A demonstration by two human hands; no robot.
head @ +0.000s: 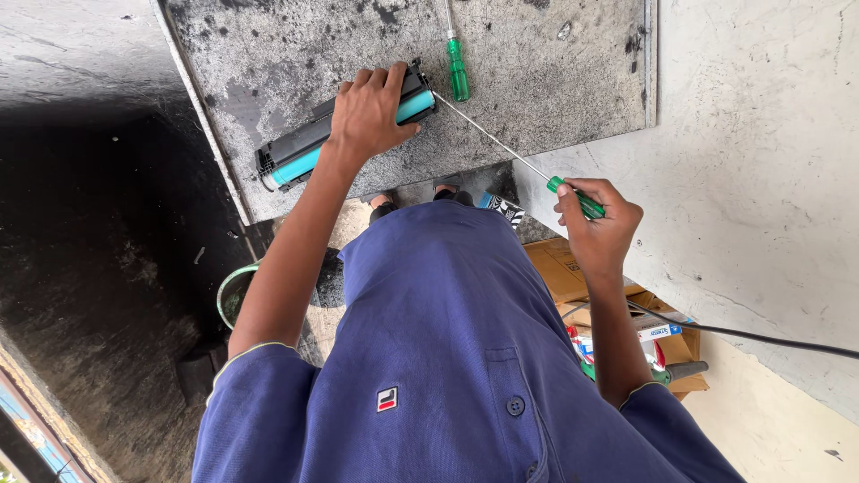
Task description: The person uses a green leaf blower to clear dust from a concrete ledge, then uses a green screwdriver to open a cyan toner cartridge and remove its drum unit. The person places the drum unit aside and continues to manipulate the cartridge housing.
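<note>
Pressing our left hand [371, 112] flat over the black-and-teal plastic cartridge [344, 130] near the stained worktop's [537, 80] front edge, we grip a long green-handled screwdriver [514, 156] in our closed right hand [598, 219].

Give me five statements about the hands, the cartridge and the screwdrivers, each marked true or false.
1. The left hand rests on the black and teal toner cartridge. True.
2. The right hand is empty. False: it grips the green handle of a long screwdriver.
3. The long screwdriver's tip points at the cartridge's end. True.
4. A second green screwdriver lies on the stained board, untouched. True.
5. The cartridge lies in the cardboard box. False: it lies on the board; the box sits lower down.
</note>
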